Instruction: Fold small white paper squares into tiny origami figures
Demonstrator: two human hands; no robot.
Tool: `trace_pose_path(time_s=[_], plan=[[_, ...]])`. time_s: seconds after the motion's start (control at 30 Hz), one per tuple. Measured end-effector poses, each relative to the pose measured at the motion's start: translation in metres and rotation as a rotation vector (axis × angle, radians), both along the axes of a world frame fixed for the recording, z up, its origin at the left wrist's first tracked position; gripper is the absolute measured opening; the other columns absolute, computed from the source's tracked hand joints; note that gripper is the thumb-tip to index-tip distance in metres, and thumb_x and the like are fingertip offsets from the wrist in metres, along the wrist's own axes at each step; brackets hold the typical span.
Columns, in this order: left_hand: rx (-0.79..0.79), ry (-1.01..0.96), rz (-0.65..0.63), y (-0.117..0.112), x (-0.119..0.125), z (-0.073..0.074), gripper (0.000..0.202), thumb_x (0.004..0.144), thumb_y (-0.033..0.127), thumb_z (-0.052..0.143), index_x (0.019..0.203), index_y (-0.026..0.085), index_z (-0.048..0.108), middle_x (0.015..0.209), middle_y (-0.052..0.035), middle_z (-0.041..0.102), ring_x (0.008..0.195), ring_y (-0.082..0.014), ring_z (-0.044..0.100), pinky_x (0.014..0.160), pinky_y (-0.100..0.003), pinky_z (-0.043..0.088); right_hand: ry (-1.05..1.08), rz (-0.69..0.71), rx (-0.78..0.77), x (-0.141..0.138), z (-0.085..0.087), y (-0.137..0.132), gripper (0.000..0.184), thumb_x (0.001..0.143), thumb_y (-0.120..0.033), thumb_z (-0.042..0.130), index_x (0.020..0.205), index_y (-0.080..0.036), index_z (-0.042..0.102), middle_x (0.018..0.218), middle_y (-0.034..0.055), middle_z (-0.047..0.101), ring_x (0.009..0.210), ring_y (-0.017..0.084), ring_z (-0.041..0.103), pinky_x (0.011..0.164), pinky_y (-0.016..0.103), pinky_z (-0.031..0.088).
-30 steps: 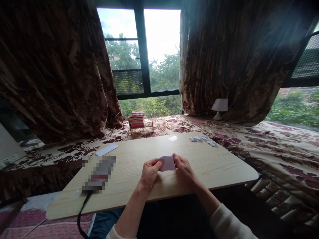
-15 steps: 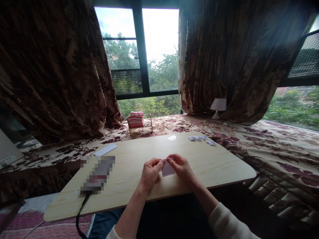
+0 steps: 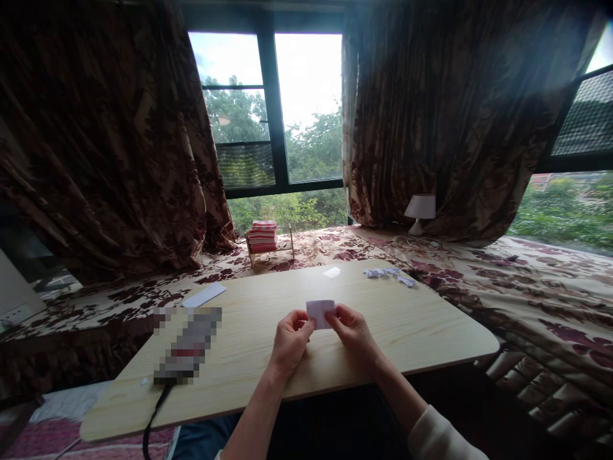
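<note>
A small piece of white paper is held up just above the near middle of the table. My left hand pinches its left edge between thumb and fingers. On the other side, my right hand grips the right edge, the thumb lying on the paper's face. Whether the paper is folded I cannot tell. Farther off on the wooden table, a small white paper piece lies flat. Several crumpled or folded white paper bits sit near the far right corner.
A white flat stack or sheet lies at the far left of the table. Closer in is a blurred-out object with a black strap. Behind the table, a small rack of striped cloths and a lamp stand on the covered sill.
The paper has come up between my hands, so its upper edge now shows above the fingers. Both hands have shifted slightly around its sides. The camera view has tilted a little upward.
</note>
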State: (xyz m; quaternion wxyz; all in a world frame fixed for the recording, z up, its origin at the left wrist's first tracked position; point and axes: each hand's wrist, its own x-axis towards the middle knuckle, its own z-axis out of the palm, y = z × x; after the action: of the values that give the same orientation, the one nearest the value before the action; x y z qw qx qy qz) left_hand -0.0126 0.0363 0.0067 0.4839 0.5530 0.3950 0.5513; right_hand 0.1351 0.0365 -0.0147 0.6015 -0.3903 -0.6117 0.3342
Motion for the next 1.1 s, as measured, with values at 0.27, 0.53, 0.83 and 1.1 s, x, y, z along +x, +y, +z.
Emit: trace_pose_path(time_s=[0.27,0.53,0.83,1.1], plan=[[0.073,0.039,-0.016,-0.0006,-0.0005,0.0043,0.022,0.071,0.034,0.066,0.060,0.015,0.068,0.061,0.0007,0.057,0.060,-0.0122,0.048,0.056,-0.022,0.037,-0.040,-0.107,0.063,-0.0015,0.0010,-0.0026,0.027,0.080,-0.031,0.058,0.104,-0.020,0.052,0.076,0.0014,0.063,0.069,0.016,0.059,0.062,0.028,0.048],[0.083,0.036,0.003,-0.0011,-0.0008,0.0057,0.025,0.071,0.031,0.065,0.053,0.015,0.065,0.061,0.0008,0.054,0.063,-0.0123,0.045,0.059,-0.022,0.036,-0.057,-0.164,0.073,-0.0018,0.0034,-0.0042,0.015,0.080,-0.032,0.059,0.087,-0.019,0.057,0.078,0.0041,0.062,0.073,0.018,0.060,0.061,0.027,0.048],[0.106,0.031,0.010,-0.0011,-0.0006,0.0061,0.029,0.071,0.031,0.065,0.048,0.016,0.059,0.062,0.0011,0.052,0.061,-0.0119,0.045,0.056,-0.021,0.036,-0.047,-0.201,0.082,-0.0016,0.0033,-0.0039,0.014,0.079,-0.031,0.059,0.086,-0.019,0.060,0.075,0.0035,0.063,0.071,0.017,0.061,0.059,0.027,0.048],[0.118,0.041,-0.002,0.0013,-0.0009,0.0023,0.027,0.073,0.034,0.064,0.054,0.015,0.065,0.065,0.0000,0.052,0.064,-0.0126,0.045,0.057,-0.022,0.035,-0.039,-0.219,0.112,-0.0010,0.0025,-0.0044,0.015,0.079,-0.029,0.058,0.091,-0.020,0.059,0.083,0.0041,0.062,0.076,0.017,0.060,0.061,0.027,0.048]])
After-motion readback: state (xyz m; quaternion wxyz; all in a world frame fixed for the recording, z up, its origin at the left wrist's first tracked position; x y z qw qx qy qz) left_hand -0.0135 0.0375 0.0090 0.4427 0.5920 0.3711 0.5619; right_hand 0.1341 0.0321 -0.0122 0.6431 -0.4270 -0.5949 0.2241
